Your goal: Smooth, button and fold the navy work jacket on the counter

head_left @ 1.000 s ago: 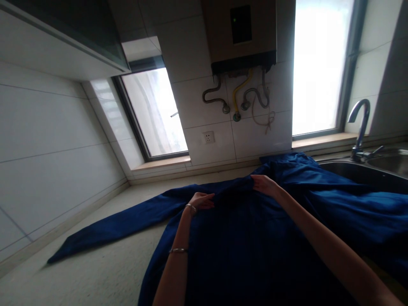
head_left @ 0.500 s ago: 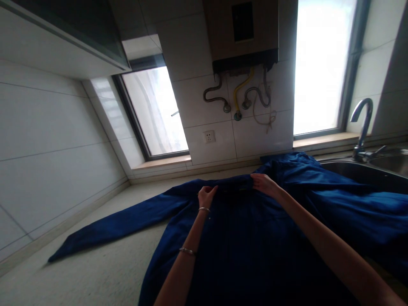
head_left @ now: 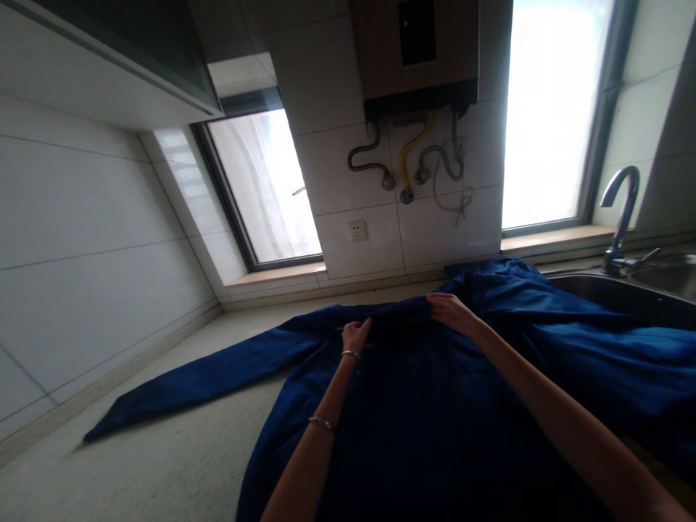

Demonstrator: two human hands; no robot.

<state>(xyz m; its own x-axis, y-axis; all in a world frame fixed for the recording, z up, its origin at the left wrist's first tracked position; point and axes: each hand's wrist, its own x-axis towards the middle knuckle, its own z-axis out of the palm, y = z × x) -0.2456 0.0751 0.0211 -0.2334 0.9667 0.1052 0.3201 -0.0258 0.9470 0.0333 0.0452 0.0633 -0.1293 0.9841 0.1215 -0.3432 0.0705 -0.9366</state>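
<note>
A dark blue long-sleeved jacket [head_left: 413, 420] lies spread over the countertop, its collar end toward the wall. One sleeve stretches out flat to the left; more blue cloth bunches to the right beside the sink. My left hand [head_left: 356, 335] pinches the left side of the collar, with bracelets on that wrist and forearm. At the collar's right side, my right hand [head_left: 449, 312] grips the edge between thumb and fingers. The collar's inside is dark and hard to make out.
The pale countertop [head_left: 179, 464] shows at left. A sink [head_left: 587, 284] with a curved faucet [head_left: 620, 210] is at right. On the tiled wall are a socket [head_left: 357, 230] and a water heater [head_left: 416, 43] with hoses. A cabinet [head_left: 109, 65] hangs upper left.
My left hand has shifted slightly right along the collar, still pinching. My right hand stays nearly in place. The jacket has barely moved.
</note>
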